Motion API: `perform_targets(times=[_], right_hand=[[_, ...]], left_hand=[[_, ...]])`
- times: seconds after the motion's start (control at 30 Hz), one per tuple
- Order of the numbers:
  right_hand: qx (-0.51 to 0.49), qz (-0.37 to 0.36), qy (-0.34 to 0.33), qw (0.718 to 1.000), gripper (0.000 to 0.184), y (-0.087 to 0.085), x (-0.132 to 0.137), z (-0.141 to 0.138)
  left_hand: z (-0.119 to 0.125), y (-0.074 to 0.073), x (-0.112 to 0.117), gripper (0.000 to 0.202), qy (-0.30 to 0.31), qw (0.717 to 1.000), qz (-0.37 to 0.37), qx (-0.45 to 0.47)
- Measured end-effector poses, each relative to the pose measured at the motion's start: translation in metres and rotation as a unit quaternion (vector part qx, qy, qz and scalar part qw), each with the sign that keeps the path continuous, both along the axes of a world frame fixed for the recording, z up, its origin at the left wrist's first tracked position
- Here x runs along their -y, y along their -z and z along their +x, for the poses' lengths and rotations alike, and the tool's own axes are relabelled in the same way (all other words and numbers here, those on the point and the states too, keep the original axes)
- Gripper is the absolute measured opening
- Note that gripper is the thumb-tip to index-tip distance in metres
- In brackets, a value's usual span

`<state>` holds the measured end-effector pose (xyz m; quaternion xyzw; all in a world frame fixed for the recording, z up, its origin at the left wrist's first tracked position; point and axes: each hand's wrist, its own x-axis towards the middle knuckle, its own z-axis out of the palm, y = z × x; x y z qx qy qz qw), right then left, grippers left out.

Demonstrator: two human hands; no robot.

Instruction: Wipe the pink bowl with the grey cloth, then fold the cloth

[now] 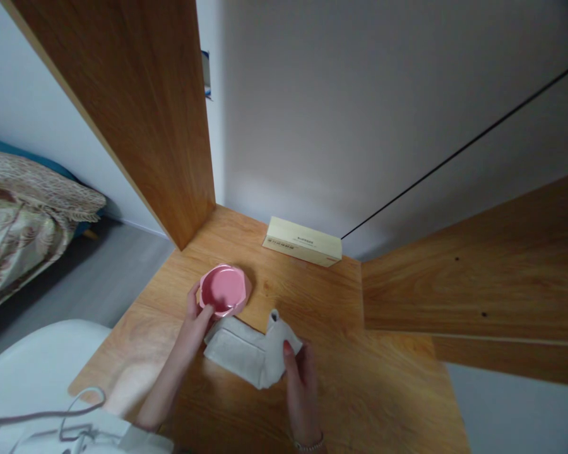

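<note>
A pink bowl (223,289) with an angular, faceted outside is in front of me, its opening facing up toward me. My left hand (199,318) grips its near left side, thumb over the rim and fingers around the outside. Just below the bowl lies a pale grey-white cloth (239,353), its left part folded flat on the table. My right hand (299,372) pinches the cloth's right end between thumb and fingers, and that end is bunched and raised. Part of the cloth's upper edge curls into a small roll. Some of my right fingers are hidden behind the thumb and cloth.
Behind the bowl, a long cream box (303,241) rests against the wall on the wooden table (350,391). Upright wooden panels border the table at left and right. A white chair (42,353) and a cable are at lower left, with a bed beyond.
</note>
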<state>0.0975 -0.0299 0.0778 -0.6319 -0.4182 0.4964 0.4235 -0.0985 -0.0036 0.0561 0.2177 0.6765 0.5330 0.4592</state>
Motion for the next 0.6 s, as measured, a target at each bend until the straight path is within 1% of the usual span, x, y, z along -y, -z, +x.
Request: perform_targets(times=[0.07, 0.1, 0.17, 0.23, 0.3, 0.33, 0.37, 0.4, 0.43, 0.5, 0.53, 0.57, 0.6], right_hand=[[0.005, 0.006, 0.036, 0.999, 0.03, -0.01, -0.007, 0.005], [0.008, 0.011, 0.039, 0.999, 0.03, -0.015, -0.012, 0.006], [0.018, 0.028, 0.01, 0.999, 0.031, -0.022, -0.02, 0.003], [0.039, 0.049, -0.058, 0.996, 0.032, -0.023, -0.026, -0.003], [0.075, 0.063, -0.126, 0.987, 0.032, -0.017, -0.03, -0.011], [0.097, 0.066, -0.141, 0.983, 0.031, -0.011, -0.031, -0.013], [0.12, 0.068, -0.142, 0.98, 0.028, -0.004, -0.033, -0.015], [0.142, 0.068, -0.129, 0.979, 0.027, 0.003, -0.034, -0.016], [0.163, 0.07, -0.108, 0.978, 0.029, 0.01, -0.035, -0.016], [0.19, 0.072, -0.084, 0.975, 0.049, 0.022, -0.037, -0.014], [0.195, 0.068, -0.092, 0.974, 0.056, 0.026, -0.038, -0.012], [0.194, 0.057, -0.11, 0.973, 0.059, 0.03, -0.038, -0.01], [0.192, 0.042, -0.133, 0.972, 0.057, 0.032, -0.039, -0.009]], left_hand=[[0.001, -0.007, 0.011, 0.064, 0.035, 0.999, 0.0, -0.038], [0.002, -0.009, 0.016, 0.063, 0.051, 0.997, 0.006, -0.064], [0.009, -0.01, 0.024, 0.06, 0.08, 0.99, 0.028, -0.114], [0.018, -0.009, 0.031, 0.057, 0.111, 0.982, 0.049, -0.143], [0.028, -0.007, 0.036, 0.056, 0.134, 0.977, 0.062, -0.154], [0.033, -0.006, 0.038, 0.055, 0.142, 0.975, 0.066, -0.158], [0.037, -0.004, 0.039, 0.056, 0.148, 0.973, 0.069, -0.161], [0.039, -0.002, 0.04, 0.056, 0.154, 0.971, 0.073, -0.165], [0.041, 0.0, 0.041, 0.057, 0.158, 0.97, 0.076, -0.17], [0.044, 0.003, 0.043, 0.058, 0.167, 0.966, 0.08, -0.181], [0.044, 0.003, 0.043, 0.058, 0.171, 0.964, 0.081, -0.186], [0.044, 0.003, 0.043, 0.058, 0.177, 0.962, 0.081, -0.19], [0.045, 0.002, 0.043, 0.058, 0.183, 0.961, 0.08, -0.193]])
